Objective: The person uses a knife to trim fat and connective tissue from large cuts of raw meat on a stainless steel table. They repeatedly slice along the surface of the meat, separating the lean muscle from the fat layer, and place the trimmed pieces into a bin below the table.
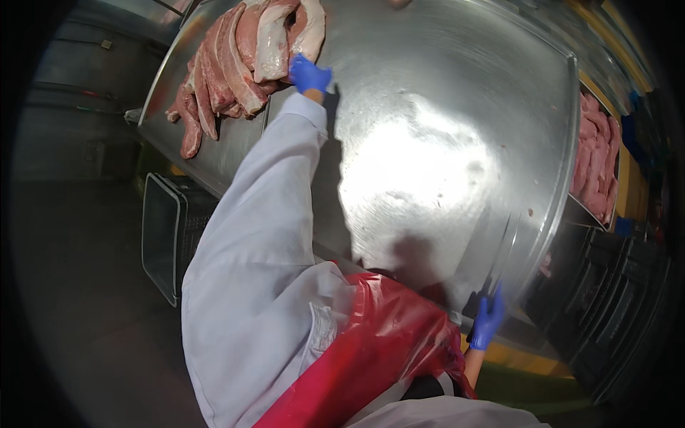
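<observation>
Touching the near end of a pale strip of meat [312, 32] with the left hand [310, 73]; cannot tell how tightly closed. Lying at the right side of a pile of meat [232, 64], by the left edge of the worktop [399, 60], with long axis running from far to near and near end toward the wrist. Held low by the near right corner: right hand [487, 319], with fingers partly spread; cannot tell of any hold. Metal, smooth, bright with glare mid-worktop. Past the right edge: pink meat pieces [596, 157], dark crates [606, 285]. Below, at left: bin [161, 235].
</observation>
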Demonstrator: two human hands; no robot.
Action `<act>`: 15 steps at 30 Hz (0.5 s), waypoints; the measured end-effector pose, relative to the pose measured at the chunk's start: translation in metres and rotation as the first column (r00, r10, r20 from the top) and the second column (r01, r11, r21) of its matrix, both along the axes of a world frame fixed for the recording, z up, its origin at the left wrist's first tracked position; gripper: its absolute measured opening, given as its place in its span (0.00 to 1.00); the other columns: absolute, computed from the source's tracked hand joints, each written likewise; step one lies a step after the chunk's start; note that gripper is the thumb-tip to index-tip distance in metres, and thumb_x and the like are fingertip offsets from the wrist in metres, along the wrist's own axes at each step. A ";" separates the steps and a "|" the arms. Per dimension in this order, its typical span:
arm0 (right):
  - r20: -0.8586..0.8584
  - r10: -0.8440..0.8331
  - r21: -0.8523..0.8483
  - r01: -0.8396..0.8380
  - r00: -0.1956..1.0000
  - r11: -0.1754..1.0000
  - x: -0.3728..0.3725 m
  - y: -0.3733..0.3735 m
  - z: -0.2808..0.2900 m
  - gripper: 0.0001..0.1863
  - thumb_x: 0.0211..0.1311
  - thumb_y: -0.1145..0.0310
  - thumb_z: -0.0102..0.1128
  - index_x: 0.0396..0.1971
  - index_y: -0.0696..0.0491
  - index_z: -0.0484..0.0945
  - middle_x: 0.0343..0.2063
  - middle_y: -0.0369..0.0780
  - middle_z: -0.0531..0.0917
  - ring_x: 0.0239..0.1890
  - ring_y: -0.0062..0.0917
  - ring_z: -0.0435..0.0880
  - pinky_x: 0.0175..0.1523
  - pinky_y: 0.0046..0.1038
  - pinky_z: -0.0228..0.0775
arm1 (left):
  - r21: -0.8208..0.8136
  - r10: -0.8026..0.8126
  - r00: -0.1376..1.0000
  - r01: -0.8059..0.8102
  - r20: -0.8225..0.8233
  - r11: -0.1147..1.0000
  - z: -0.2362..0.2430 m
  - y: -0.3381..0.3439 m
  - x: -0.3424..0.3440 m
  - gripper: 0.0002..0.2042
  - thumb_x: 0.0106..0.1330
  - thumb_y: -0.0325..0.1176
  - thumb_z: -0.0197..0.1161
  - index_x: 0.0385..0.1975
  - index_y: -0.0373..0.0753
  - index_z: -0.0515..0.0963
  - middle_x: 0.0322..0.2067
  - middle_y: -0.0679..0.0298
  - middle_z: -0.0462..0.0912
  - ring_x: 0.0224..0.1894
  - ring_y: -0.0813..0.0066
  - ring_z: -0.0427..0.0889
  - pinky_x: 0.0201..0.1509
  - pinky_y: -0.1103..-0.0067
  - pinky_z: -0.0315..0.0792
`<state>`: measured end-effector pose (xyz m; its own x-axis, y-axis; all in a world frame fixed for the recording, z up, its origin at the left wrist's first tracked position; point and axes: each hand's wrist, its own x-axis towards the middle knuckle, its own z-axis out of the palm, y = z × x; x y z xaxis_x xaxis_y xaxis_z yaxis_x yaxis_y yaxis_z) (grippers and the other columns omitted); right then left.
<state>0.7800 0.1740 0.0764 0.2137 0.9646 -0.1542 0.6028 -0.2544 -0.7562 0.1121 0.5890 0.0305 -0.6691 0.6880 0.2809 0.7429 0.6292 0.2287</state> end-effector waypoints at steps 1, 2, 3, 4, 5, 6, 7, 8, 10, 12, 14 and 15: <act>-0.002 -0.003 -0.027 0.003 1.000 1.000 -0.014 0.000 0.003 0.36 0.59 0.84 0.57 0.71 0.53 0.68 0.54 0.45 0.81 0.52 0.30 0.78 0.62 0.29 0.66 | -0.018 0.086 0.995 -0.087 -0.039 0.996 0.006 0.009 -0.031 0.59 0.47 0.58 0.77 0.74 0.31 0.51 0.73 0.41 0.56 0.74 0.45 0.58 0.74 0.57 0.58; 0.057 0.019 -0.014 -0.019 0.998 1.000 -0.030 0.005 0.010 0.37 0.59 0.85 0.57 0.71 0.52 0.68 0.48 0.44 0.82 0.47 0.30 0.79 0.58 0.29 0.68 | -0.029 0.185 0.979 -0.188 -0.080 0.982 0.010 0.014 -0.066 0.61 0.47 0.58 0.77 0.75 0.32 0.49 0.74 0.42 0.55 0.74 0.44 0.57 0.74 0.56 0.58; 0.071 0.018 -0.047 -0.014 0.997 0.999 -0.038 0.008 0.012 0.37 0.58 0.85 0.57 0.71 0.51 0.68 0.45 0.43 0.81 0.46 0.29 0.78 0.57 0.29 0.68 | -0.017 0.174 0.983 -0.175 -0.057 0.984 0.008 0.016 -0.104 0.62 0.46 0.60 0.77 0.75 0.32 0.48 0.74 0.43 0.55 0.75 0.44 0.55 0.75 0.56 0.57; 0.084 -0.007 -0.082 0.014 0.996 0.997 -0.047 0.005 0.013 0.38 0.58 0.85 0.57 0.71 0.50 0.68 0.43 0.42 0.81 0.44 0.29 0.78 0.55 0.28 0.68 | -0.077 0.154 0.988 -0.155 -0.015 0.985 0.012 0.031 -0.114 0.64 0.43 0.61 0.78 0.75 0.33 0.47 0.74 0.43 0.54 0.76 0.43 0.54 0.75 0.55 0.57; 0.105 -0.013 -0.103 0.024 0.994 0.994 -0.056 0.004 0.013 0.38 0.58 0.85 0.57 0.71 0.50 0.68 0.40 0.41 0.78 0.42 0.28 0.76 0.53 0.28 0.68 | -0.138 0.147 0.989 -0.142 0.026 0.980 0.019 0.040 -0.124 0.66 0.41 0.62 0.79 0.76 0.33 0.47 0.74 0.43 0.53 0.76 0.43 0.54 0.75 0.55 0.57; 0.125 -0.022 -0.126 0.038 0.992 0.991 -0.065 0.003 0.013 0.38 0.58 0.86 0.57 0.71 0.49 0.68 0.37 0.39 0.76 0.39 0.26 0.74 0.50 0.27 0.68 | -0.151 0.167 0.982 -0.153 0.088 0.977 0.030 0.051 -0.132 0.66 0.39 0.62 0.80 0.75 0.32 0.49 0.73 0.42 0.56 0.74 0.44 0.58 0.74 0.56 0.59; 0.146 -0.030 -0.147 0.051 0.989 0.988 -0.075 0.001 0.013 0.39 0.57 0.86 0.57 0.71 0.49 0.68 0.34 0.37 0.73 0.37 0.25 0.72 0.48 0.26 0.68 | -0.166 0.187 0.971 -0.162 0.150 0.973 0.041 0.060 -0.135 0.66 0.38 0.61 0.81 0.74 0.31 0.51 0.71 0.41 0.59 0.73 0.45 0.62 0.73 0.57 0.62; 0.135 -0.060 -0.213 0.088 0.989 0.973 -0.084 0.002 0.018 0.39 0.57 0.86 0.57 0.71 0.49 0.68 0.33 0.37 0.72 0.36 0.24 0.71 0.47 0.25 0.67 | -0.184 0.220 0.953 -0.183 0.206 0.966 0.047 0.060 -0.143 0.66 0.37 0.61 0.82 0.72 0.30 0.52 0.70 0.41 0.62 0.71 0.45 0.66 0.71 0.58 0.65; 0.099 -0.096 -0.262 0.119 0.990 0.958 -0.094 -0.003 0.020 0.39 0.57 0.87 0.57 0.71 0.49 0.68 0.32 0.36 0.69 0.34 0.23 0.69 0.45 0.24 0.66 | -0.219 0.181 0.932 -0.114 0.313 0.969 0.046 0.065 -0.186 0.63 0.36 0.59 0.82 0.70 0.27 0.56 0.64 0.41 0.71 0.65 0.48 0.75 0.66 0.61 0.72; 0.026 -0.105 -0.209 0.108 0.994 0.972 -0.097 -0.006 0.004 0.39 0.58 0.87 0.57 0.71 0.48 0.68 0.32 0.35 0.67 0.33 0.22 0.67 0.44 0.23 0.65 | -0.191 0.149 0.945 -0.095 0.291 0.977 0.045 0.065 -0.216 0.55 0.36 0.55 0.83 0.61 0.25 0.65 0.52 0.43 0.83 0.54 0.52 0.85 0.58 0.66 0.79; 0.060 -0.078 -0.165 0.087 0.995 0.982 -0.105 -0.011 0.005 0.38 0.59 0.87 0.57 0.71 0.48 0.68 0.32 0.34 0.67 0.34 0.22 0.68 0.44 0.23 0.65 | -0.221 -0.019 0.956 0.087 0.292 0.971 0.053 0.063 -0.207 0.51 0.36 0.53 0.83 0.59 0.26 0.68 0.50 0.43 0.84 0.53 0.54 0.85 0.57 0.65 0.79; 0.072 -0.061 -0.149 0.071 0.996 0.986 -0.109 -0.014 0.006 0.38 0.59 0.86 0.57 0.71 0.48 0.68 0.32 0.34 0.67 0.34 0.22 0.68 0.44 0.23 0.65 | -0.241 -0.098 0.953 0.171 0.287 0.955 0.064 0.051 -0.199 0.50 0.37 0.52 0.82 0.58 0.26 0.70 0.49 0.44 0.84 0.52 0.54 0.86 0.57 0.65 0.79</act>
